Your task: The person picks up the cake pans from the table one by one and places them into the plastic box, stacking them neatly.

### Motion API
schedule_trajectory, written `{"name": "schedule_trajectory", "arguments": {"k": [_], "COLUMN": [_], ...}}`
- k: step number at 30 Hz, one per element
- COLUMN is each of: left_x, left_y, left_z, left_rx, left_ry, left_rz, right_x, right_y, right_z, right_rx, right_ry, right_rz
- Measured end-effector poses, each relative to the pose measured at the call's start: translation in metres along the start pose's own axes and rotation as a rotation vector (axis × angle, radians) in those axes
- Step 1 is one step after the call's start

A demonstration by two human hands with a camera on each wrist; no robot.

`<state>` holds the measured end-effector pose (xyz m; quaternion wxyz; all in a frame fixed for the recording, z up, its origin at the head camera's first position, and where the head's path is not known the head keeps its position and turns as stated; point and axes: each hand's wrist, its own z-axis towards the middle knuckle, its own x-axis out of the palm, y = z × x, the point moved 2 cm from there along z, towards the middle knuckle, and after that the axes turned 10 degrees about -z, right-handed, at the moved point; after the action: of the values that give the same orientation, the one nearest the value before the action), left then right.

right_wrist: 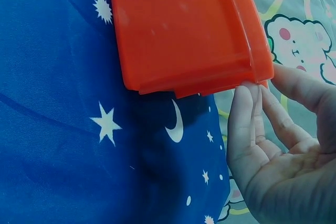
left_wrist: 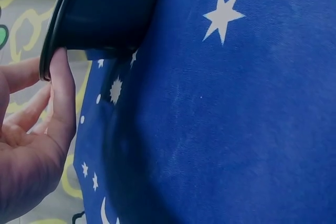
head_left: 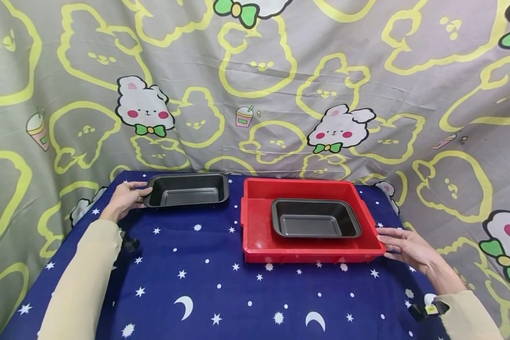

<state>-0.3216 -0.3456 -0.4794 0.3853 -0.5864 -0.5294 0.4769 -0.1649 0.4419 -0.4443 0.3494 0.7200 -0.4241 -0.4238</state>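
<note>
The left rim of a black loaf pan (head_left: 190,195), at the back left of the table (head_left: 238,302), is pinched by the left hand (head_left: 126,197), its thumb and fingers closed on the edge. A red tray (head_left: 257,227) to the right is gripped by the right hand (head_left: 411,250) near its front right corner; inside it lies a second black pan (head_left: 312,225). As each is held at one end only, a tilt or twist could be caused by an uneven pull, and the second black pan, steadied by neither hand, could be sent sliding. Both undersides are hidden in the head view, so whether anything is lifted cannot be told. In each wrist view, the held piece is cut off by the frame.
</note>
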Motion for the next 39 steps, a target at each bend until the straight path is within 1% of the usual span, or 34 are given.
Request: {"name": "schedule_trajectory", "arguments": {"k": [3,4,8,16,20,25,29,31,39], "left_x": [0.000,0.000,0.001,0.004,0.006,0.006,0.005,0.005,0.010], "left_y": [0.001,0.002,0.003,0.003,0.005,0.006,0.007,0.007,0.004], "left_z": [-0.003,-0.004,-0.008,-0.017,-0.021,-0.023,-0.025,-0.026,-0.030], "left_rx": [-0.025,-0.025,-0.046,-0.064,-0.072,-0.068,-0.065,-0.062,-0.002], "left_ry": [0.028,0.048,0.086,0.134,0.153,0.182,0.192,0.186,0.171], "left_rz": [-0.020,-0.016,-0.065,-0.130,-0.177,-0.210,-0.207,-0.206,-0.116], "right_x": [0.000,0.001,0.001,0.001,0.000,0.000,0.000,0.000,0.001], "right_y": [0.001,0.001,0.001,0.001,0.002,0.001,0.001,0.001,0.002], "right_z": [0.000,0.000,-0.001,0.000,0.000,-0.001,-0.002,-0.002,-0.002], "right_rx": [-0.004,-0.005,-0.010,-0.012,-0.018,-0.053,-0.076,-0.071,-0.042], "right_ry": [0.004,0.004,0.004,0.003,0.000,0.044,0.075,0.071,0.040], "right_rz": [0.007,0.007,-0.001,-0.004,-0.003,0.039,0.062,0.056,0.025]}}
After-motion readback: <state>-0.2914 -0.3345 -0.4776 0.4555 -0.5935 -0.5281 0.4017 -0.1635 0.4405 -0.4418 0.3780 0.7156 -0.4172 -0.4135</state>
